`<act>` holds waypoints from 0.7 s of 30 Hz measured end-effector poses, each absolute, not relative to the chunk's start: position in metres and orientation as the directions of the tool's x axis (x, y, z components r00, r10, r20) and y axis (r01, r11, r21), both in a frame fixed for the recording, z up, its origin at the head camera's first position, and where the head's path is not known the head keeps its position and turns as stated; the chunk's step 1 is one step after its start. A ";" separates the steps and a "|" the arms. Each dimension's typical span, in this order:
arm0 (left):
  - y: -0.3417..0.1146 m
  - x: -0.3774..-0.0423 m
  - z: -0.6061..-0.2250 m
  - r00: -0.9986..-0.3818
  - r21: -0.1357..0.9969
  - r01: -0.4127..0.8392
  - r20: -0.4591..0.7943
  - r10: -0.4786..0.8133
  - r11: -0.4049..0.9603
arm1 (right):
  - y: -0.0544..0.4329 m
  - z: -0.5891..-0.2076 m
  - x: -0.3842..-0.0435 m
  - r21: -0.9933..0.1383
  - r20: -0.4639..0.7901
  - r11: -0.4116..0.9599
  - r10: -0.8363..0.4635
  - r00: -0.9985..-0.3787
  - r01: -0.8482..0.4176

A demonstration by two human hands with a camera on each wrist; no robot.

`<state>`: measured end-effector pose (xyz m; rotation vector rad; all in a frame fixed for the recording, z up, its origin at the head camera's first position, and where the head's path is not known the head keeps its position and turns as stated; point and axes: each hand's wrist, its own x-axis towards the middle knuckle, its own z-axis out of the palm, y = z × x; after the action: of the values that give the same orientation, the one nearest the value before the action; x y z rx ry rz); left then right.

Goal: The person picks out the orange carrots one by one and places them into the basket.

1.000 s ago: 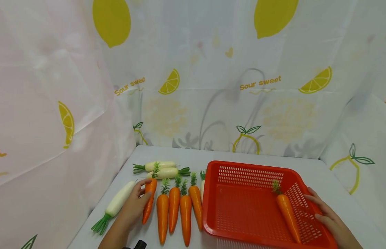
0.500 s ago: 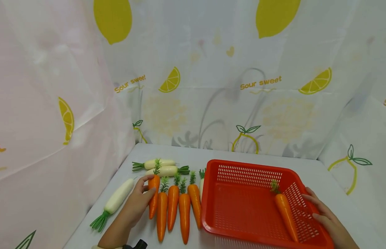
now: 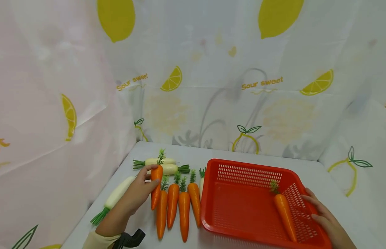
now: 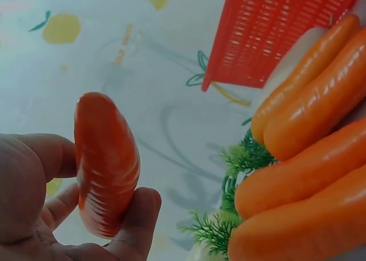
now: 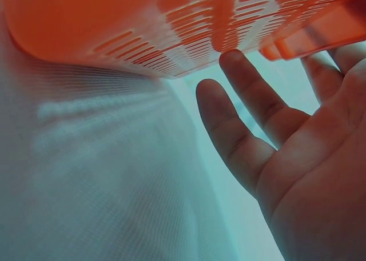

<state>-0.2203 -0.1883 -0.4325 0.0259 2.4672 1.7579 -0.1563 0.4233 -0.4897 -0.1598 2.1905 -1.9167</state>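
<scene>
Reference landmark: the red basket (image 3: pixel 208 197), on the desk (image 3: pixel 193 157).

Held item: the held carrot (image 3: pixel 156 194) is located to the left of the basket. A row of 4 loose carrots (image 3: pixel 172 207) lies between it and the basket's left wall.

Long axis: leafy crown toward the basket's far side, tapered tip toward its near side, roughly parallel to the basket's left rim.

Left hand (image 3: pixel 139 190): pinches the held carrot on its upper part, thumb and fingers on opposite sides (in the left wrist view the carrot appears raised off the desk).

Right hand (image 3: pixel 326 221): positioned at the basket's right wall, opposite the held carrot. Its fingers are extended, slightly spread and touching the basket; it holds no vegetable. Whether it bears any of the basket's weight cannot be determined.

Controlling relation (judgement): of the 2 hands, the left is the nearer, since it carries the carrot. The basket's interior lies to the right, across the row; a sideways path in that direction would have to clear the row and the left rim. Little rotation appears necessary.

Adjacent items: 1 basket carrot (image 3: pixel 284 218) lies inside the basket beside its right wall, tip toward the near right corner. Of 4 white radishes (image 3: pixel 116 193), 3 lie well left of the basket; 1 is partly hidden just beside its left wall.
</scene>
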 end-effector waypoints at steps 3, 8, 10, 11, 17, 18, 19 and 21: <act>-0.183 -0.222 -0.426 -0.992 0.941 -0.036 -0.073 0.101 0.337 | 0.425 -0.490 -0.155 -0.988 -0.083 0.149 -0.235 -0.968 0.049; -0.176 -0.225 -0.417 -0.989 0.947 -0.007 -0.053 0.136 0.322 | 0.424 -0.491 -0.155 -0.989 -0.068 0.142 -0.237 -0.969 0.035; -0.172 -0.227 -0.414 -0.986 0.952 0.001 -0.051 0.162 0.305 | 0.424 -0.492 -0.155 -0.991 -0.072 0.130 -0.237 -0.969 0.042; -0.170 -0.228 -0.412 -0.984 0.955 0.005 -0.048 0.172 0.295 | 0.424 -0.492 -0.155 -0.991 -0.072 0.129 -0.240 -0.968 0.042; -0.153 -0.236 -0.401 -0.974 0.972 0.003 -0.051 0.222 0.235 | 0.427 -0.493 -0.156 -0.992 -0.045 0.123 -0.277 -0.960 0.011; -0.151 -0.237 -0.400 -0.972 0.974 0.000 -0.054 0.228 0.229 | 0.427 -0.494 -0.156 -0.994 -0.043 0.112 -0.285 -0.958 0.011; -0.148 -0.238 -0.399 -0.972 0.974 -0.003 -0.056 0.229 0.225 | 0.428 -0.494 -0.157 -0.995 -0.042 0.103 -0.291 -0.956 0.012; -0.144 -0.240 -0.397 -0.972 0.974 -0.001 -0.054 0.229 0.225 | 0.428 -0.495 -0.158 -0.995 -0.045 0.096 -0.297 -0.954 0.017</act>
<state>-0.2400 -0.1443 -0.3967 0.2176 2.3063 1.8352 -0.1577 0.4279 -0.4946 -0.2804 2.1375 -1.9468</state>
